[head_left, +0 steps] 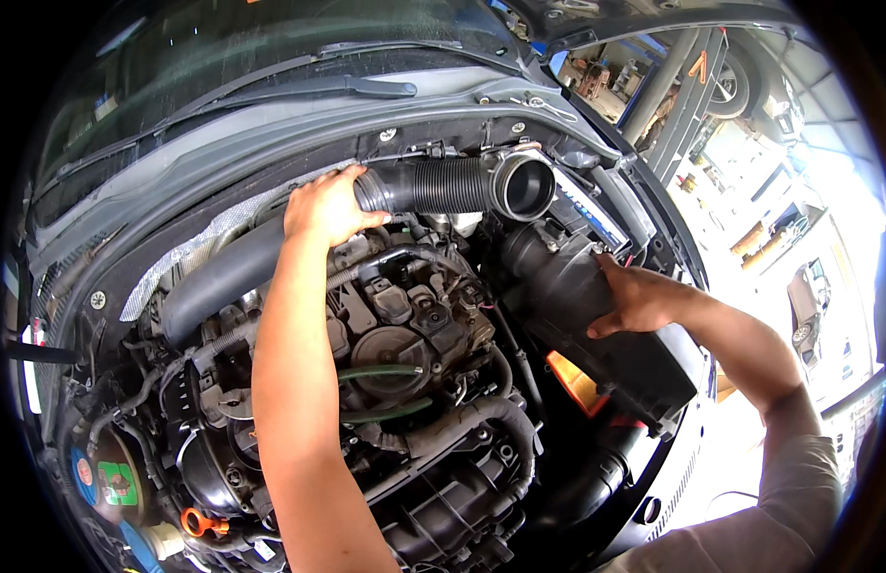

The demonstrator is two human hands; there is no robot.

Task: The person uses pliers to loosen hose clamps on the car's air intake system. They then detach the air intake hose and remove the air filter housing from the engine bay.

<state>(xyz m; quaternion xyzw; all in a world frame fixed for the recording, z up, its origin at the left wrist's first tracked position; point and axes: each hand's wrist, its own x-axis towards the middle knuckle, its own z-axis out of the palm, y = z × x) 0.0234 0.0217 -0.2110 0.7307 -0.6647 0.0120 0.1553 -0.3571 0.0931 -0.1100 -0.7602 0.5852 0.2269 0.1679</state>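
At the back of the engine bay, my left hand is closed round the left end of a black corrugated air intake hose. The hose's round open mouth faces me at its right end, apart from the air box. My right hand grips the black air filter box cover, thumb on top and fingers over the far side, partly hidden. That cover sits tilted, and an orange air filter shows beneath its near left edge. A smooth black pipe runs left from beside my left hand.
Between my arms lies the engine with its hoses and cables. A battery stands behind the air box. An orange dipstick handle and a coolant tank are at the near left. The windshield rises at the back.
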